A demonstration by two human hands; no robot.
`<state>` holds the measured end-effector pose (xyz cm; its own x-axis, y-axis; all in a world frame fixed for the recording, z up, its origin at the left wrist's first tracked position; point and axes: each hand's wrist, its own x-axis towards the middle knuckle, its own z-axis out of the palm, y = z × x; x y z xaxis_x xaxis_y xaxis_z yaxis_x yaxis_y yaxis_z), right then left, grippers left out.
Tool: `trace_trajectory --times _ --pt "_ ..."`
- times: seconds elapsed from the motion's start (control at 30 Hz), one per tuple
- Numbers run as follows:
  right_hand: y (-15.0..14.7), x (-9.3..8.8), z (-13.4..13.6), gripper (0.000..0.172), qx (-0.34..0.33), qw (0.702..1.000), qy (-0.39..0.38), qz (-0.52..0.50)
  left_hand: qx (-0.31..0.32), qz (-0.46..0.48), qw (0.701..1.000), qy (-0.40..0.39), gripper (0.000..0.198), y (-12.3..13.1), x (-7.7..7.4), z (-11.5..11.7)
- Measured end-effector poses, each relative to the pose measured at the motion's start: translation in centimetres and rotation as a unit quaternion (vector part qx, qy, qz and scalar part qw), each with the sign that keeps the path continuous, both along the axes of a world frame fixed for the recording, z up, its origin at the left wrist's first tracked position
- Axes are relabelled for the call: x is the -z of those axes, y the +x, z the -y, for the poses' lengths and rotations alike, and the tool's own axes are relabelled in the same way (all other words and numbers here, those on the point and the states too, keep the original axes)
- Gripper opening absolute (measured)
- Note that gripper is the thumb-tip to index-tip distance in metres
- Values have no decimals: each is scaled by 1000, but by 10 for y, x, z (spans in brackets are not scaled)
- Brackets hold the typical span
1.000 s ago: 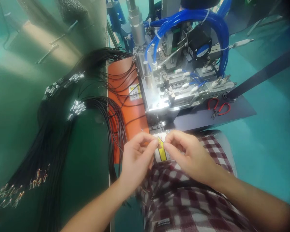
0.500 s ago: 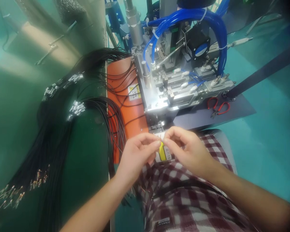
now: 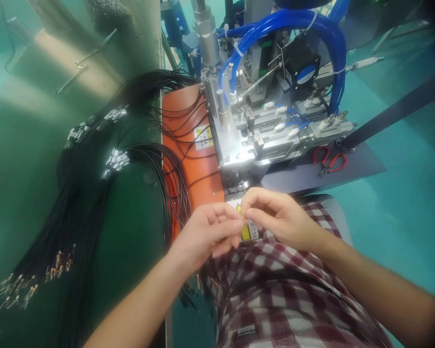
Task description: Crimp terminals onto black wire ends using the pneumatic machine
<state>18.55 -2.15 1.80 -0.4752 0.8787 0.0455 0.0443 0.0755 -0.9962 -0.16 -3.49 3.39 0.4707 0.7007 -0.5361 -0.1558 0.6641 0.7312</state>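
Just in front of the machine's near end, my left hand (image 3: pixel 210 234) and my right hand (image 3: pixel 281 212) meet fingertip to fingertip. Between them show thin coppery wire ends (image 3: pixel 243 215), which both hands pinch between thumb and forefinger. The rest of that cable is hidden by my fingers. Behind the hands is a white label (image 3: pixel 253 231) with a yellow mark. Black cables (image 3: pixel 166 169) lie across an orange panel (image 3: pixel 203 183) left of the machine, some of them running to its edge.
Bundles of black cables with silvery connectors (image 3: pixel 116 162) and bare wire ends (image 3: pixel 20 287) lie on the green table (image 3: pixel 130 270). The metal machine (image 3: pixel 239 150) with blue hoses (image 3: pixel 275 21) stands ahead. Red-handled pliers (image 3: pixel 324 169) rest on a grey plate at right.
My right fingertips have shifted slightly left and my left hand has turned a little at the wire ends. The thin strands now show more clearly between the fingers. The view has shifted slightly.
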Motion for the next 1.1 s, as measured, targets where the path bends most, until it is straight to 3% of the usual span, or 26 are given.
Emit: trace_trajectory --times 0.2,0.43,0.73,0.9,1.1 --pt "3 4 -5 13 -49 998 5 -35 42 10 999 -33 16 -4 1 -2" --pt "3 3 12 16 135 987 62 63 -55 -46 997 21 15 3 2 1" --pt "-1 7 20 26 131 963 203 116 -70 -74 994 29 17 4 5 2" --pt "2 7 23 28 148 922 318 164 -82 -74 993 33 16 4 5 2" --pt "-2 6 22 27 170 934 280 142 -80 -85 992 46 17 7 3 3"
